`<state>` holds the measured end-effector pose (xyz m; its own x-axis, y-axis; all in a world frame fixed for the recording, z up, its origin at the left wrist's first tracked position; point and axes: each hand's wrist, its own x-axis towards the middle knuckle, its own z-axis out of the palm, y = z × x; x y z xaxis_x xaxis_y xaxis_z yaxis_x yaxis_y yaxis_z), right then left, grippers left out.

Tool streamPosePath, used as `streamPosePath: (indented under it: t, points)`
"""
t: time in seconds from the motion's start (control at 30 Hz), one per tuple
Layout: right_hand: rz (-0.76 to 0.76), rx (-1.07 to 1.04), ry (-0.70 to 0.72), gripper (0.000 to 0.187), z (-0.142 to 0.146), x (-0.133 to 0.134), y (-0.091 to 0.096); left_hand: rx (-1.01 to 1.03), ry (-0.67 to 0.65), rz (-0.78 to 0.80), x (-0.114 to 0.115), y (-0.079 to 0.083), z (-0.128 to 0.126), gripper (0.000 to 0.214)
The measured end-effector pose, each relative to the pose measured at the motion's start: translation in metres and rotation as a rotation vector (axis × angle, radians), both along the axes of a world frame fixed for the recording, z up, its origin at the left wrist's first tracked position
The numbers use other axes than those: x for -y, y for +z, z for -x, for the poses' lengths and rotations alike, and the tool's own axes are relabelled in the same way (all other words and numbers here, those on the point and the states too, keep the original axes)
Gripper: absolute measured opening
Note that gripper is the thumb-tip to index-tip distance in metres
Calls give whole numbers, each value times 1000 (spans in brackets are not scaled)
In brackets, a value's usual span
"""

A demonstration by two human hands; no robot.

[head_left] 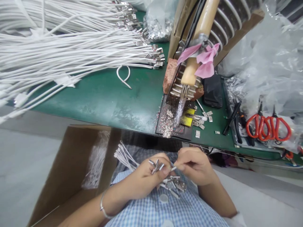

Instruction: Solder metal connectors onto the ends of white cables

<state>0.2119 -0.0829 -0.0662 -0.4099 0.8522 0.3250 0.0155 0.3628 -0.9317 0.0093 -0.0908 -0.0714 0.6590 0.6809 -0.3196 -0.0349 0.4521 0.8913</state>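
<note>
Close to my lap, my left hand (148, 176) is closed round a bunch of white cables (125, 155), whose tails stick out on its left. Small metal USB-type connectors (176, 183) poke out above and below its fingers. My right hand (196, 166) pinches a small silvery connector (173, 168) between thumb and forefinger, right beside my left thumb. Its other fingers are curled in. Whether this connector is joined to a cable in the bunch is hidden by the fingers.
A soldering iron (188, 74) rests in a coil stand above solder bits (167, 123) and a yellow sponge (187, 118). Piles of white cables (78, 52) cover the green bench (104, 101). Red-handled scissors (258, 126) lie right; an open cardboard box (62, 164) stands lower left.
</note>
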Motion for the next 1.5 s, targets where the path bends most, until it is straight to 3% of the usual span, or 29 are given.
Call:
streamPosePath:
  t: [0.1, 0.23, 0.47, 0.7, 0.87, 1.07, 1.23, 1.37, 1.5]
  points:
    - [58, -24, -89, 14, 4, 4, -3, -6, 48, -131, -3, 4, 3, 42]
    - [158, -22, -237, 15, 9, 9, -5, -85, 78, -170, -3, 6, 6, 25]
    - [158, 15, -213, 15, 14, 9, -2, -135, 151, -210, -3, 8, 7, 20]
    - [45, 95, -282, 5, 22, 11, -1, -137, 166, -242, -6, 9, 5, 16]
    - [-30, 255, -179, 13, 19, 9, 6, -147, 305, -186, -8, 8, 11, 9]
    - [-23, 171, -335, 9, 20, 10, 8, -104, 153, -215, -7, 14, 11, 27]
    - [31, 58, -333, 11, 24, 14, 3, -20, 74, -220, -3, 15, 7, 26]
    - [17, 54, -346, 8, 27, 16, 5, -70, 88, -283, -2, 19, 6, 21]
    - [-121, 202, -401, 6, 30, 15, 13, -206, 138, -404, -3, 23, 6, 18]
